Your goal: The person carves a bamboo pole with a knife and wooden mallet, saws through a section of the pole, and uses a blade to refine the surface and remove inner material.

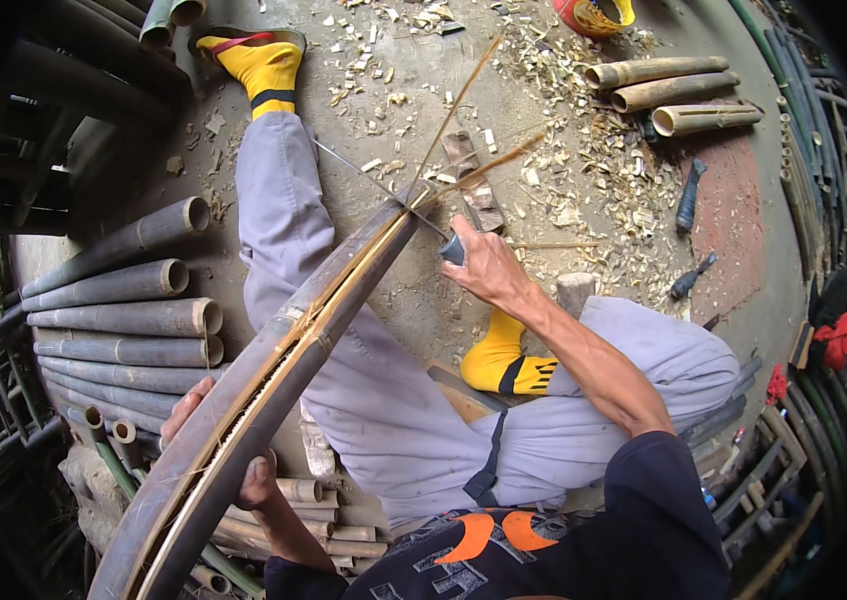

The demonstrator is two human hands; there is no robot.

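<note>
A long dark bamboo pole [243,395] slants up from the lower left across my lap, split lengthwise with a pale inner face showing along the gap. My left hand [258,482] is wrapped round its lower part, thumb on the near side and fingertips on the far side. In my right hand [491,265] is the dark handle of a thin-bladed knife [363,175]. The blade lies crosswise at the pole's far end, seemingly in the split. Two thin brown strips [458,110] stick out from that end.
Pale bamboo chips [568,200] litter the floor. Several dark bamboo lengths [133,318] are stacked at left; three cut pieces [703,118] lie at far right. Two dark wrapped objects [688,195] rest near a reddish patch. My legs [288,200] spread around the work, with yellow socks.
</note>
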